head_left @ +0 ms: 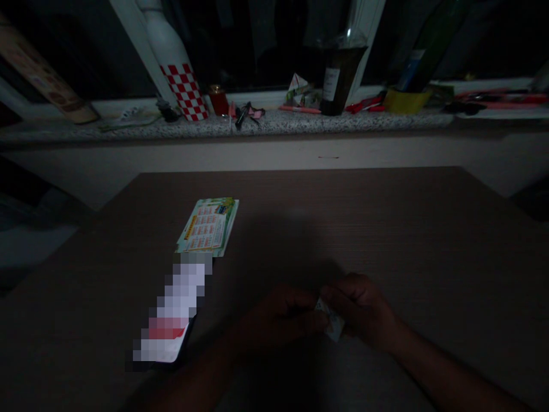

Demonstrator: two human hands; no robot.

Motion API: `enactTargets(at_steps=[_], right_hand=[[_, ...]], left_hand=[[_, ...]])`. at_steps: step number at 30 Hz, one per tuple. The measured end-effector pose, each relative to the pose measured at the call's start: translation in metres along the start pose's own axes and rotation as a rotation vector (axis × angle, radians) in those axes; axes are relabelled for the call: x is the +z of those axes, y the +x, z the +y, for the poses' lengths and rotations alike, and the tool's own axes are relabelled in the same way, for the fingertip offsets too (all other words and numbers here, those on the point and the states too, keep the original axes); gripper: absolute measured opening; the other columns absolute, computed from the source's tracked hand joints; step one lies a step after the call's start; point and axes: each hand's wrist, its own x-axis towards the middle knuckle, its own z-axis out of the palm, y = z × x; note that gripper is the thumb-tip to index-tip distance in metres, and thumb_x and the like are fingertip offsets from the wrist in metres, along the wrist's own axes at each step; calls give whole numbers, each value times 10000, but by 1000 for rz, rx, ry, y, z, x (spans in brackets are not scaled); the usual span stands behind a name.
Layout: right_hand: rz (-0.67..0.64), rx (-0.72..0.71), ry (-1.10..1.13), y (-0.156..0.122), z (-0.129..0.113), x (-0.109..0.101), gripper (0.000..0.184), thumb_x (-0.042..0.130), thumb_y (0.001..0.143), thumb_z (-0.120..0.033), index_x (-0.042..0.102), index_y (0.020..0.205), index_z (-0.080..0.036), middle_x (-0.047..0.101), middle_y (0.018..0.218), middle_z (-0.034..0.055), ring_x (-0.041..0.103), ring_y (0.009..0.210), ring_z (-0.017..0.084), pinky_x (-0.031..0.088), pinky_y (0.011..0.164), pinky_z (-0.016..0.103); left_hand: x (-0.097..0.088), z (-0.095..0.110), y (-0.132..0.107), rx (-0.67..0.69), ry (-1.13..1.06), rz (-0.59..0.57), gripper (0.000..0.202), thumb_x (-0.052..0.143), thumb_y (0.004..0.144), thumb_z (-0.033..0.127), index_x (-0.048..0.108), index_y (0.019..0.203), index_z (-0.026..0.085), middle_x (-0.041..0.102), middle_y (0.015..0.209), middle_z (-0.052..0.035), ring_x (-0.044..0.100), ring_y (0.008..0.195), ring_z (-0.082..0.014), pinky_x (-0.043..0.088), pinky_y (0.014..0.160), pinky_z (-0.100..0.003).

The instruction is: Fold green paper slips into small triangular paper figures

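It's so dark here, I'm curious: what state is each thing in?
Small paper: folded, pinched between both hands
Left hand: closed on it
Right hand: closed on it
Phone: screen lit, lying flat
Calendar cards: stacked flat on table
Dark bottle: standing on sill

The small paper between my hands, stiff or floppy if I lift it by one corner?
Probably floppy and very light: the small paper looks thin and creased, pinched by the left hand and right hand. It would likely bend or crumple, not roll.
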Motion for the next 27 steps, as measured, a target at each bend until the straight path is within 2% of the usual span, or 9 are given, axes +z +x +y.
enactTargets(at_steps=[3,7,13,22,27], right_hand=[[-6,2,5,0,1,0,510,488,880,-538,496,533,-164,389,418,-59,305,347,43,203,324,162],[13,-2,0,0,1,1,501,486,888,-529,527,560,-152,413,434,-53,325,363,45,218,335,162],[96,-64,-30,2,-2,5,491,467,917,-484,501,551,-158,403,449,-51,337,377,50,221,341,167],[156,-143,-51,3,-5,6,484,487,911,-465,506,535,-162,400,449,-52,335,390,57,255,368,181],[178,-131,-60,4,-3,5,488,480,908,-479,478,530,-171,383,456,-54,322,393,60,234,359,186]], left_hand=[[2,-1,1,41,-4,37,400,499,874,492,590,742,125,392,615,35,338,562,-86,268,511,-212],[7,-4,3,76,29,193,386,446,907,474,544,738,140,446,662,24,411,620,-102,336,580,-212],[14,-4,5,117,84,320,348,424,935,407,512,719,149,422,639,37,374,588,-89,321,568,-199],[17,-4,8,90,-51,368,363,472,904,451,525,709,149,441,612,34,374,550,-83,310,521,-198],[16,-1,6,72,104,394,421,416,929,451,483,642,150,387,574,45,337,534,-78,273,500,-200]])
